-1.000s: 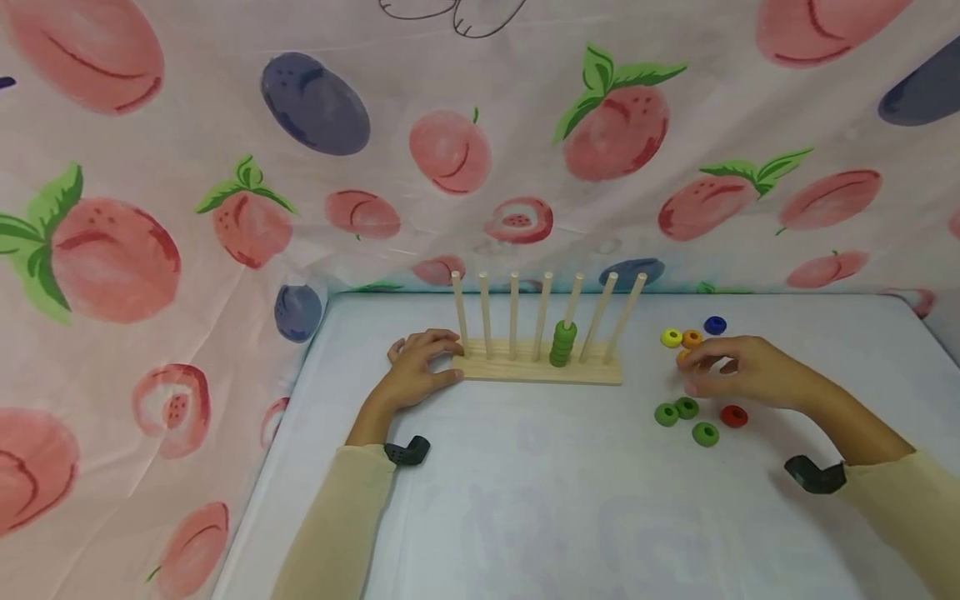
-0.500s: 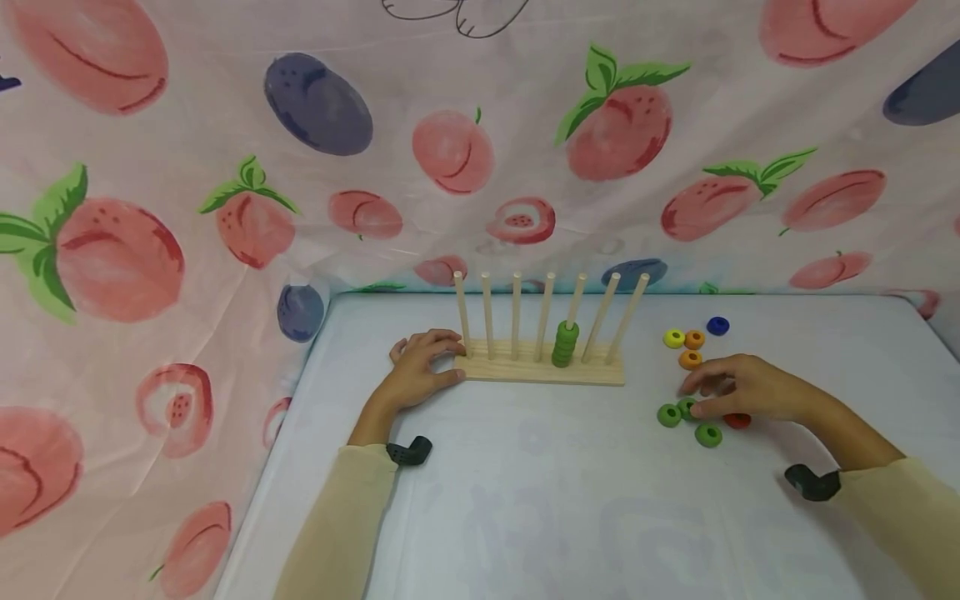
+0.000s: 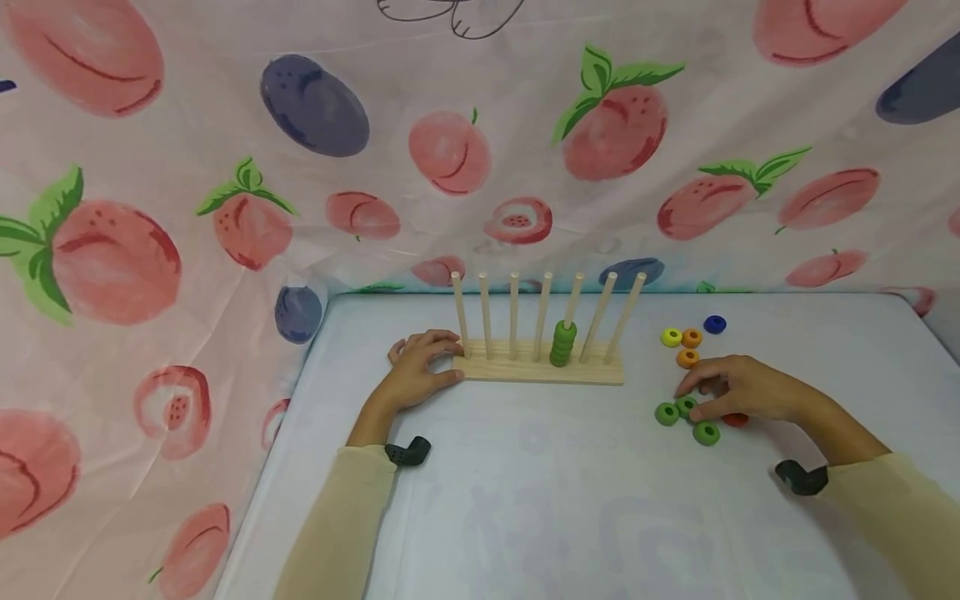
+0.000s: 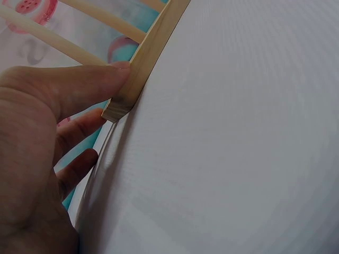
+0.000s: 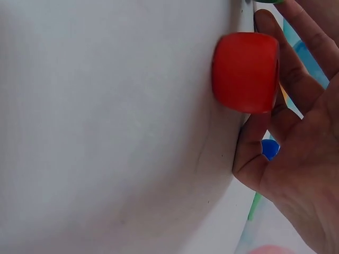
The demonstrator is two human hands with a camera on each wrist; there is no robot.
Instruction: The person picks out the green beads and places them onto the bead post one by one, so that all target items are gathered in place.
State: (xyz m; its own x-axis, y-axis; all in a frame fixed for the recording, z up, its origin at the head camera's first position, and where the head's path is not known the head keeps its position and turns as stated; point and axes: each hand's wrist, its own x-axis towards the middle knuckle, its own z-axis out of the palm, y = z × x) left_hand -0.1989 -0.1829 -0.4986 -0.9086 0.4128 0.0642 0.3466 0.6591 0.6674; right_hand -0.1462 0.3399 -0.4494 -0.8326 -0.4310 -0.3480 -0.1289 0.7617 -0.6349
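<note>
At the left end of a wooden peg rack (image 3: 540, 373), my left hand (image 3: 416, 371) grips the base, thumb in front and fingers behind. The left wrist view shows the thumb pressed on the base's edge (image 4: 145, 66). Several green beads (image 3: 563, 343) are stacked on one peg; the other pegs are bare. On the right, my right hand (image 3: 750, 390) pinches a loose green bead (image 3: 686, 407) between thumb and fingertips, still at table level. Two more green beads (image 3: 667, 414) lie beside it. A red bead (image 5: 245, 73) sits under the hand, partly hidden in the head view.
Behind the right hand lie a yellow bead (image 3: 671, 337), two orange beads (image 3: 687, 358) and a blue bead (image 3: 715, 324). A white cloth covers the table (image 3: 525, 500). A fruit-patterned curtain (image 3: 450, 83) hangs along the back and left side.
My right hand has come down and toward me from the orange beads to the green ones, its fingertips closing about one. My left hand has stayed on the rack.
</note>
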